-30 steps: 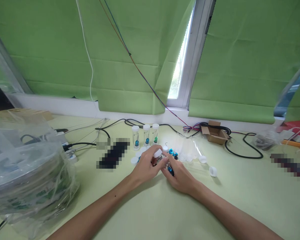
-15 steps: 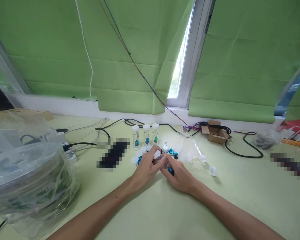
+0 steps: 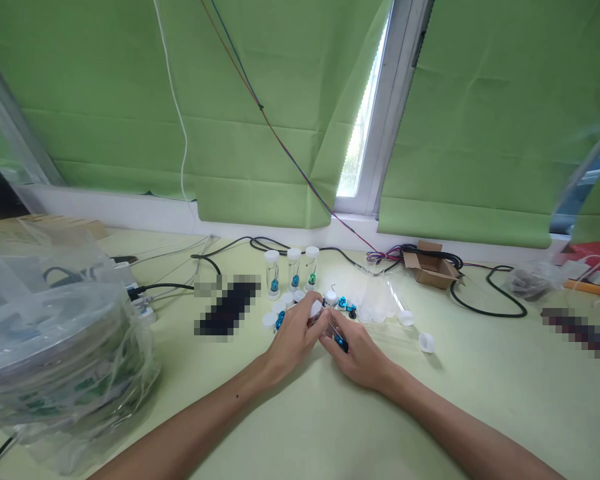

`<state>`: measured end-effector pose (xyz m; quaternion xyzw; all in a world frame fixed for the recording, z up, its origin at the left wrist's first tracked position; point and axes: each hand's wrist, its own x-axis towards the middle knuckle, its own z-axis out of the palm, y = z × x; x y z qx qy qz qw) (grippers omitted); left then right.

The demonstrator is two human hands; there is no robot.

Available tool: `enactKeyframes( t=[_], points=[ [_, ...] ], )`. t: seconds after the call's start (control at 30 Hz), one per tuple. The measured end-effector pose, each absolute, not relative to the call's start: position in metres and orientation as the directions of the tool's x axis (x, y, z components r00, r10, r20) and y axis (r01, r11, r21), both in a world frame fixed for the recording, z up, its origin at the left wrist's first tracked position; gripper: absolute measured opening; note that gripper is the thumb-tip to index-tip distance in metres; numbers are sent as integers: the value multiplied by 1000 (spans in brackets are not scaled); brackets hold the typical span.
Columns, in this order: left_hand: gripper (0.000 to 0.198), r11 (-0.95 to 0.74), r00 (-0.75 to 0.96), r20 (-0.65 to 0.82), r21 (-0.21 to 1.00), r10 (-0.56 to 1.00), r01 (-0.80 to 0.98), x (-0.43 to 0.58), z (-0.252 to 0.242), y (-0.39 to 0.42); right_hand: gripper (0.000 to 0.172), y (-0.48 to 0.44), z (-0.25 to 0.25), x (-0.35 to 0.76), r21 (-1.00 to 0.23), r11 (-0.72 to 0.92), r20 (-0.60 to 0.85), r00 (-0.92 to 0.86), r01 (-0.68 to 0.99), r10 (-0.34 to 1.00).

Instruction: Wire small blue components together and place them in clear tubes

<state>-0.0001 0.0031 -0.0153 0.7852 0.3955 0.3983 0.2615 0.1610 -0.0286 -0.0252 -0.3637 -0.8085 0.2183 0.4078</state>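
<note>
My left hand is closed around a small clear vial with a white cap. My right hand presses against it from the right, its fingers pinched on a small blue piece. Both hands rest on the pale green table. Just behind them stand three capped vials, two holding blue pieces and one a green piece. Loose white caps and small blue parts lie around the hands. Empty clear vials lie to the right.
A stack of clear plastic-wrapped containers fills the left. Black cables run along the back of the table by a small open cardboard box. A white cap lies alone to the right. Green blinds cover the window.
Both hands have stayed together over the same spot. The left hand has closed a little more over the white-capped vial.
</note>
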Motion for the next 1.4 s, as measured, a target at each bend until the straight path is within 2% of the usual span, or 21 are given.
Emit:
enactKeyframes(
  t=[0.43, 0.83, 1.07, 1.17, 1.27, 1.4],
  points=[
    [22, -578, 376, 444, 690, 814, 435, -1, -14, 4, 10, -30, -26, 160, -651, 640, 499, -406, 408, 766],
    [23, -565, 384, 428, 722, 818, 399, 0, -12, 0, 16, -29, -29, 159, -651, 642, 514, -387, 405, 766],
    [25, -552, 349, 437, 738, 829, 388, 2, -9, 0, 8, -30, -29, 156, -707, 613, 510, -346, 355, 788],
    [27, -541, 337, 434, 755, 836, 370, 2, -7, 2, 10, -32, -30, 155, -808, 519, 424, -336, 278, 841],
    [32, -513, 339, 408, 791, 848, 332, 2, -6, 4, 16, -32, -30, 153, -927, 362, 300, -381, 101, 875],
    [36, -483, 371, 370, 829, 852, 283, 1, -4, 4, 23, -31, -29, 152, -963, 257, 264, -441, -75, 858]
  ],
)
